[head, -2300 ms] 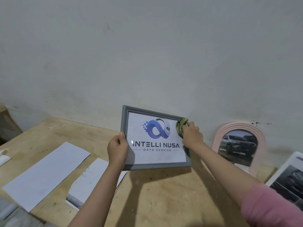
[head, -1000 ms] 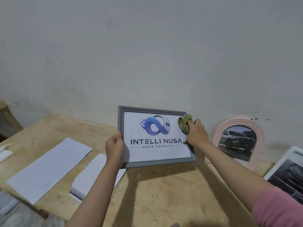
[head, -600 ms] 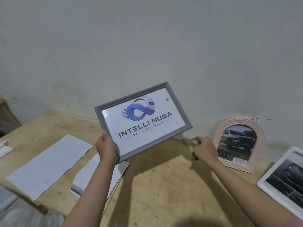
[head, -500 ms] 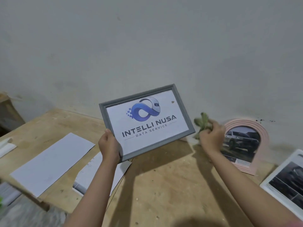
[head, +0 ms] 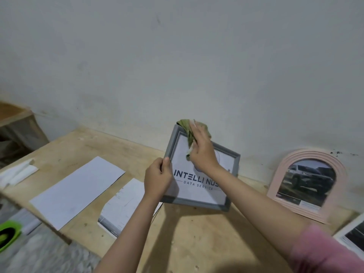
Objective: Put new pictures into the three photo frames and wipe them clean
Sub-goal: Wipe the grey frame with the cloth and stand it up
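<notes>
A grey photo frame [head: 198,201] with a white "INTELLI NUSA DATA SERVICE" print stands tilted near the wall. My left hand [head: 157,179] grips its left edge, thumb over the front. My right hand [head: 201,149] presses a crumpled green cloth [head: 187,128] against the upper left of the glass, hiding the logo. A pink arched frame [head: 336,174] with a car picture leans on the wall to the right. A white frame [head: 349,236] with a dark picture lies at the right edge, partly cut off.
The wooden table [head: 197,243] holds a long white sheet [head: 76,191] and a cut-out paper [head: 123,206] on the left. White strips [head: 17,173] lie at the far left. A green object [head: 7,235] sits below the table edge. A wooden shelf [head: 13,117] stands at left.
The frame was lifted and tilted while my right hand dropped to the table with the cloth; now the frame is lower and turned, and the cloth presses on its upper left glass.
</notes>
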